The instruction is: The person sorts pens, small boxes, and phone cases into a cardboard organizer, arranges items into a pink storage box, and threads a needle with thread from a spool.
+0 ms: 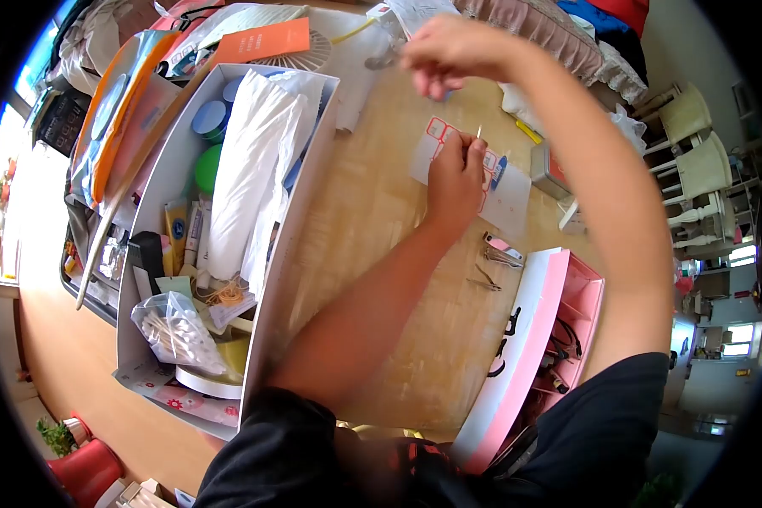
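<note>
My left hand [455, 182] is closed around a thin pale stick [480, 131], whose tip sticks up past my fingers. It rests over a white label sheet [510, 206] with red-outlined labels. My right hand [438, 52] is raised beyond the sheet, with its fingers curled; whatever it may hold is too small to make out. A blue oval object [499, 172] lies on the sheet. Nearer to me on the wooden table [372, 364] are a pink and silver nail clipper [503, 251] and a small metal tool [488, 278].
At the left, a long white box [269, 313] holds a white plastic roll, tubes, jars and a bag of cotton swabs [178, 334]. A pink box [580, 296] with cables stands at the right, near a metal tin [549, 171]. An orange card [264, 41] lies at the far left.
</note>
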Demonstrator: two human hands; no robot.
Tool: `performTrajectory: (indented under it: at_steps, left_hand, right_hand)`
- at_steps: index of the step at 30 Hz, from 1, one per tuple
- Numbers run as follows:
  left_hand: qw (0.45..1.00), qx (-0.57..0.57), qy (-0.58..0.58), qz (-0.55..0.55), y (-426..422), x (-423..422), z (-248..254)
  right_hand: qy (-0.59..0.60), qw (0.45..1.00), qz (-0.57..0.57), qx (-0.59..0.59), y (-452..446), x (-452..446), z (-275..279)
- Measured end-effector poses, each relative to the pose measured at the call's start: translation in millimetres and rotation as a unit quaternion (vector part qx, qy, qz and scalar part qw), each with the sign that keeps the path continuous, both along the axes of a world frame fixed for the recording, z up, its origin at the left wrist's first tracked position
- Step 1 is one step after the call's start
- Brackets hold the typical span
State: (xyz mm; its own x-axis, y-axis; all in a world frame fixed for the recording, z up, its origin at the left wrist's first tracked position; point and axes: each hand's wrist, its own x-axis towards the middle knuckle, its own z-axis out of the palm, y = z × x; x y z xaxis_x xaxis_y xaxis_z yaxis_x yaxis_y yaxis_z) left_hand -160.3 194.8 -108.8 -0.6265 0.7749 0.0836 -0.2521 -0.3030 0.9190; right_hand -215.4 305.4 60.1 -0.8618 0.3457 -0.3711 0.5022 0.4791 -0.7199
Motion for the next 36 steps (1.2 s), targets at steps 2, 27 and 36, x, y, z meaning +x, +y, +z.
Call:
performTrajectory:
  at_steps: [2,27,36]
  left_hand:
    - [0.998,0.027,-0.057,0.013,8,-1,-4]
    - [0.982,0.040,-0.181,-0.027,3,-32,10]
    - [0.987,0.079,-0.138,-0.035,12,-27,-4]
  right_hand:
    - [0.031,1.000,-0.001,-0.006,19,35,24]
    - [-0.283,0.810,-0.052,0.511,87,134,-96]
    - [-0.283,0.774,-0.061,0.563,83,118,-116]
